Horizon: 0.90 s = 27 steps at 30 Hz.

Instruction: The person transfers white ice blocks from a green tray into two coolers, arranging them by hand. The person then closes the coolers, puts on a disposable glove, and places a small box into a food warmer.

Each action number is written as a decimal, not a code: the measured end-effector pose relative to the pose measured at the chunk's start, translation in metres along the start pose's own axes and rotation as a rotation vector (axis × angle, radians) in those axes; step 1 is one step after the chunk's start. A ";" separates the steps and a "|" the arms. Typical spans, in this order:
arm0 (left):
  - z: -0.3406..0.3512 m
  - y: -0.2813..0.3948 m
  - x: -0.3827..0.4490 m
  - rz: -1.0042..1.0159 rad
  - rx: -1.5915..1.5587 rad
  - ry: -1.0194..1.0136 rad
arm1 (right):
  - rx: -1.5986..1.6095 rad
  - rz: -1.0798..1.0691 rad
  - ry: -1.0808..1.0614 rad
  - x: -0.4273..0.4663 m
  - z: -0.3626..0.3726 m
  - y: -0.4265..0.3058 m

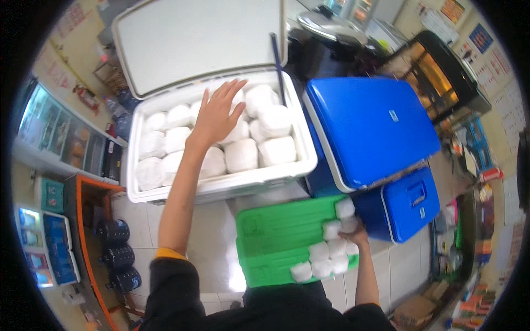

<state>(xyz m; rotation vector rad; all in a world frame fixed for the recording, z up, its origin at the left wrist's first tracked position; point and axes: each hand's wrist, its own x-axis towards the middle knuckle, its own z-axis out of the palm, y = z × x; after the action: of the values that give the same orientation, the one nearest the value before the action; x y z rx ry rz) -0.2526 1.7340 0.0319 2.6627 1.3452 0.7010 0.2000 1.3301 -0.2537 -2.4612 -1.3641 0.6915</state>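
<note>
My left hand is spread over an open white cooler box packed with white, rounded pieces that look like trimmed young coconuts. Its fingers are apart and hold nothing; it hides some of the pieces below. To the right, my right hand has its thumb and fingers around a similar white piece at the right edge of a green plastic lid or tray. More white pieces lie in a slanting group along that side of the green surface.
The cooler's raised lid leans back behind it, near a dark stick. Large and small blue coolers stand at right. A lidded pot is behind. Water bottles sit in an orange-edged shelf at left.
</note>
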 end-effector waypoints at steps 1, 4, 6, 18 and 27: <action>-0.008 -0.006 -0.010 -0.139 0.011 -0.069 | -0.011 0.041 0.001 0.006 -0.004 0.002; 0.000 -0.018 -0.038 -0.293 -0.033 -0.119 | 0.064 0.166 -0.134 0.009 -0.012 -0.008; 0.021 -0.021 -0.049 -0.319 -0.072 -0.256 | 0.189 0.021 0.078 -0.005 -0.011 -0.028; 0.046 -0.019 -0.038 -0.075 -0.303 0.005 | 0.997 -0.439 0.093 -0.042 -0.123 -0.360; -0.033 0.006 -0.124 -0.075 -0.526 -0.132 | 0.124 -0.854 0.265 0.028 -0.094 -0.488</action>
<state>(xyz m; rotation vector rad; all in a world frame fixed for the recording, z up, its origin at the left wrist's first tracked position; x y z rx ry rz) -0.3256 1.6294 0.0180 2.1891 1.0420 0.7323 -0.0954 1.6161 0.0274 -1.5498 -1.9427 0.2182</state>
